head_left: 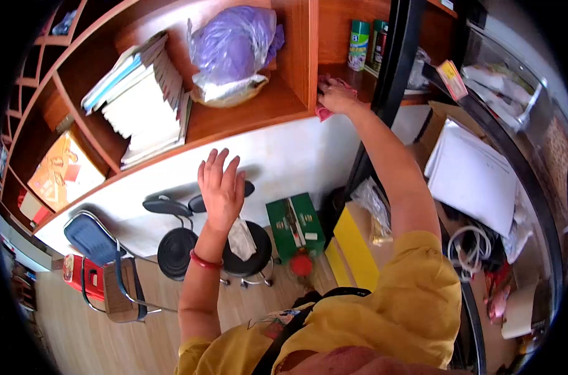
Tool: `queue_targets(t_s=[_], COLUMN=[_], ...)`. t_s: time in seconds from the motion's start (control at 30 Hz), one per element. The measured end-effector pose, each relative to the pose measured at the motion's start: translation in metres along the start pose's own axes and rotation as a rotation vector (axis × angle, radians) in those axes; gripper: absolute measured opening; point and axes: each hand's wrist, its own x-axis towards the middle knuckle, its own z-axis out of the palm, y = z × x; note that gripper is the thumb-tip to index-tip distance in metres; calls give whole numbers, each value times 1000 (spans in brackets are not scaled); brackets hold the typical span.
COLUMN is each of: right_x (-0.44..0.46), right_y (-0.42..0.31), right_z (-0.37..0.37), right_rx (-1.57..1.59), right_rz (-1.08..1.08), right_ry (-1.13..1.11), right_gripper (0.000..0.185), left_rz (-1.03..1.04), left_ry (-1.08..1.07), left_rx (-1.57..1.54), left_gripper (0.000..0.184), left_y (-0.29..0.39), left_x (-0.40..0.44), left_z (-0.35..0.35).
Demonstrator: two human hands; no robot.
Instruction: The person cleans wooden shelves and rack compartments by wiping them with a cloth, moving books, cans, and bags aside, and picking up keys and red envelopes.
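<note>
My right hand (337,97) presses a red-pink cloth (324,112) on the front part of a wooden shelf compartment, near its left divider. Behind it in the same compartment stand a green and white spray can (359,45) and a darker can (379,47). My left hand (221,187) hangs in the air in front of the shelf's lower edge, fingers spread, holding nothing. To the left of the divider, a purple item in clear plastic (237,47) rests in a round basket (231,100).
Stacked papers (146,100) fill the compartment further left. Below are two black stools (177,253), a folding chair (124,290), a green box (295,226) and a yellow-sided carton (352,244). A black metal frame (399,69) stands beside my right arm.
</note>
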Motion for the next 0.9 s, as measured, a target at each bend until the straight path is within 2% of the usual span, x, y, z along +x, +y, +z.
queue_targets(t_s=[0.07,0.13,0.17,0.27,0.37,0.43,0.53,0.77,0.87,0.9], right_x=[43,43,53,101,142,172,181,140,106,52], right_y=[26,13,14,34,62,89,81,28,19,-7], right_z=[25,-8,-16,-4,7,30,46,30,19,-13], right_rx=[1,100,105,106,157,181,248,266,331,310], right_rz=[-104,169,165,454,486,448,299,104,54,1], right_ry=[41,-161,-155,-229,-274,-284,-255,-190,-121,125], right_gripper=[58,64,64,77,80,78,72,59,54,39], left_rz=[8,-30,-59,32,103,127,142,180,129,124], left_ry=[2,-40,-65,69,168,218,314,293,316,315], left_rx=[125,249,305,432,474,507,499,513,462,445], left_gripper=[36,42,44,42,39,38,36,33,33,34], left_y=[-19,-33,-41,-66,-80,-84,-85,-89,-88,-87], left_x=[23,37,38,29,23,25,24,24,24,24], left_z=[35,68,84,110,125,133,138,134,136,136])
